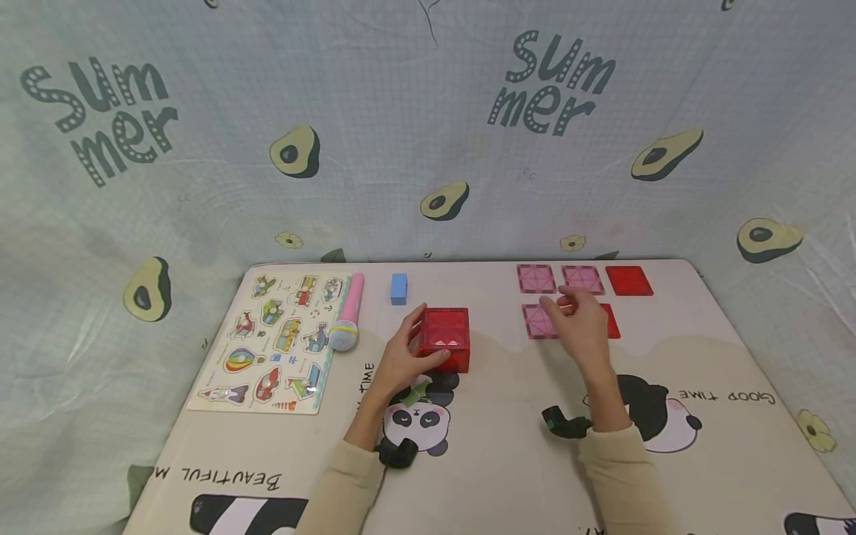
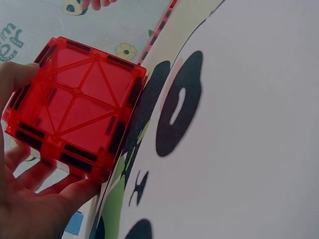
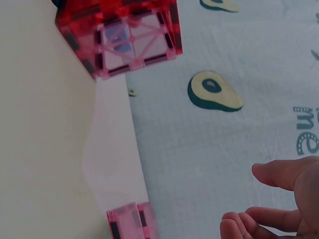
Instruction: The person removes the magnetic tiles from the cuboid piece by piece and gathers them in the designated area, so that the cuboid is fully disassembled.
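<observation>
A box built of red magnetic tiles (image 1: 446,331) stands on the tabletop, gripped from its left side by my left hand (image 1: 401,364). In the left wrist view, thumb and fingers spread around the box. One wall facing the right wrist camera is a pink tile (image 3: 133,40). My right hand (image 1: 583,327) hovers over flat tiles at the back right, thumb and fingers apart with nothing between them. Near its fingertips lies a pink tile (image 1: 537,322); a red tile (image 1: 613,321) is partly hidden behind the hand.
Two more pink tiles, a left one (image 1: 536,279) and a right one (image 1: 582,278), lie in the back row beside a red tile (image 1: 629,281). To the left are a blue block (image 1: 398,289), a pink toy microphone (image 1: 348,316) and a picture puzzle board (image 1: 257,357). Behind hangs a printed curtain (image 1: 381,89).
</observation>
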Action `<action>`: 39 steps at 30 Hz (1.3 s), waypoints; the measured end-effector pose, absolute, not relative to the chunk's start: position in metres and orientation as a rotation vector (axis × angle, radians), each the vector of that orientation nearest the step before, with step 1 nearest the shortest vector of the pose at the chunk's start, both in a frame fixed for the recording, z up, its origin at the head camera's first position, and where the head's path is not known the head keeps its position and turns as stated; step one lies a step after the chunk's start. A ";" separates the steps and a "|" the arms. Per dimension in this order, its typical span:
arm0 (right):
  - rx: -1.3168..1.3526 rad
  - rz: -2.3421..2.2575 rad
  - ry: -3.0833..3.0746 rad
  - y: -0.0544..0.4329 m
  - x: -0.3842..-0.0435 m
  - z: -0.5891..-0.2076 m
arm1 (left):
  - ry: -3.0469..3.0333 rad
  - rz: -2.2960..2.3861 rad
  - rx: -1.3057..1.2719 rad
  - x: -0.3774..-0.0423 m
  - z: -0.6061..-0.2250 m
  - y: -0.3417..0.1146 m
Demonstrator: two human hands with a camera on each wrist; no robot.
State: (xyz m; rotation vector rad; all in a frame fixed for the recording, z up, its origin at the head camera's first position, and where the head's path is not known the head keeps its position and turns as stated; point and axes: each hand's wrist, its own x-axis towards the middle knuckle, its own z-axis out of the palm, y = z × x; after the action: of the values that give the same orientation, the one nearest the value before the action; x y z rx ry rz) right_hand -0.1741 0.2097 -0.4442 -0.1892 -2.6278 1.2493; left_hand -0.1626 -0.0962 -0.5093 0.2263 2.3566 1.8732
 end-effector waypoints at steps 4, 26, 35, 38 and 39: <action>-0.158 1.261 -2.658 0.200 -0.174 -0.444 | 2.356 1.871 0.230 -0.163 -0.510 -0.096; 0.089 1.263 -2.717 0.143 -0.165 -0.455 | 2.374 1.861 0.221 -0.160 -0.508 -0.095; 0.123 1.260 -2.783 0.121 -0.159 -0.462 | 2.380 1.867 0.231 -0.160 -0.508 -0.096; 0.158 1.261 -2.794 0.115 -0.158 -0.463 | 2.383 1.865 0.232 -0.160 -0.508 -0.096; 0.171 1.263 -2.795 0.114 -0.157 -0.464 | 2.384 1.862 0.229 -0.160 -0.508 -0.096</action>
State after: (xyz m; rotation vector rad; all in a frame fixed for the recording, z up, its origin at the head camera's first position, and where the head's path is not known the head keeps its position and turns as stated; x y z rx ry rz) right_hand -0.1574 0.1139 -0.4639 0.1710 -2.7954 1.2629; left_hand -0.1601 -0.0963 -0.5079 0.2289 2.3841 1.8619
